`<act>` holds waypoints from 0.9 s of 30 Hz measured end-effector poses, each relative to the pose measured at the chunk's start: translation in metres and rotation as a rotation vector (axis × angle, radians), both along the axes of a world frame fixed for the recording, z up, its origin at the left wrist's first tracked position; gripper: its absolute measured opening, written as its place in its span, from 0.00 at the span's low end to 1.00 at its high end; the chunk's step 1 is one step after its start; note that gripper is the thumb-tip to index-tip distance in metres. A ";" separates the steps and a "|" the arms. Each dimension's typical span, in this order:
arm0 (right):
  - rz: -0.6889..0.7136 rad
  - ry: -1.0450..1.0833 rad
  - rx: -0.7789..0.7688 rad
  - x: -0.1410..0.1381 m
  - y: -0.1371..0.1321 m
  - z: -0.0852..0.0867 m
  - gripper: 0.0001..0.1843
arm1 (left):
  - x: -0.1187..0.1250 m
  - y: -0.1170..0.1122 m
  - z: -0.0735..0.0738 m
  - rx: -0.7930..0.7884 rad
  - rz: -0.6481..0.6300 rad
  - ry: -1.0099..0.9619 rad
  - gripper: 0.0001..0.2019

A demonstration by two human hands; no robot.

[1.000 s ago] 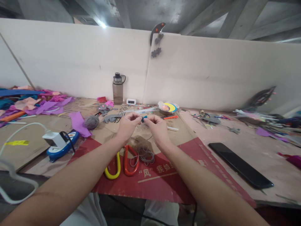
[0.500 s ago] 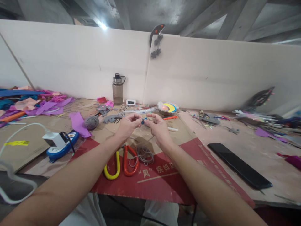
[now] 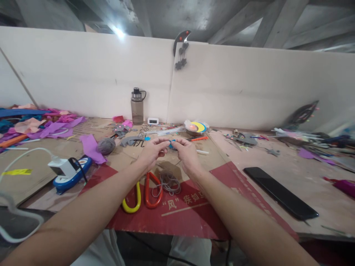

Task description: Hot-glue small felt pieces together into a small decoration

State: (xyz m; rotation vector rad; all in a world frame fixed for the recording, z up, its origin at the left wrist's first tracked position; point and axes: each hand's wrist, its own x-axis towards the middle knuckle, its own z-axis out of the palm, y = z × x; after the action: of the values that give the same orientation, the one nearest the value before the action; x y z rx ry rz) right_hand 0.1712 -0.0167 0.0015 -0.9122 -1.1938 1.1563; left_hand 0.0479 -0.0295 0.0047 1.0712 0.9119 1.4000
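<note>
A small blue piece [image 3: 172,143], too small to make out its kind, is pinched between the fingertips of both hands above the cardboard. My left hand [image 3: 152,153] grips it from the left, its fingers closed. From the other side my right hand [image 3: 187,154] holds it between thumb and fingers. Another blue scrap [image 3: 147,138] lies just beyond my left hand. Below the hands are a loose coil of grey cord [image 3: 170,183] and a tool with one red handle [image 3: 154,202] and one yellow handle [image 3: 131,210]; its head is hidden behind my left arm.
A black phone [image 3: 280,193] lies on the right. To the left are a blue power strip [image 3: 72,177], a grey yarn ball [image 3: 106,146] and heaped coloured paper [image 3: 50,125]. A water bottle [image 3: 137,109], a small clock [image 3: 153,121] and a bowl [image 3: 195,128] stand by the back partition.
Both hands have come slightly closer together around the blue piece and sit a little lower. The view has shifted slightly. The blue scrap beyond my left hand now shows.
</note>
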 end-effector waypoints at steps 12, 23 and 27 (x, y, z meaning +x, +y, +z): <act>0.087 -0.093 0.055 -0.004 0.000 -0.009 0.16 | -0.011 0.010 -0.003 0.017 0.087 0.033 0.12; 0.067 -0.449 0.192 0.006 0.008 -0.011 0.12 | -0.051 0.036 -0.016 0.086 0.291 0.166 0.14; 0.065 -0.528 0.206 0.010 0.013 -0.013 0.13 | -0.069 0.046 -0.021 0.091 0.396 0.157 0.13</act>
State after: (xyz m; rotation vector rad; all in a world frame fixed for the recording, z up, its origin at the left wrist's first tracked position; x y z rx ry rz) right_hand 0.1808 -0.0040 -0.0117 -1.0593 -1.7444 0.8416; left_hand -0.0210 0.0162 -0.0161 1.1210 1.2337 1.7122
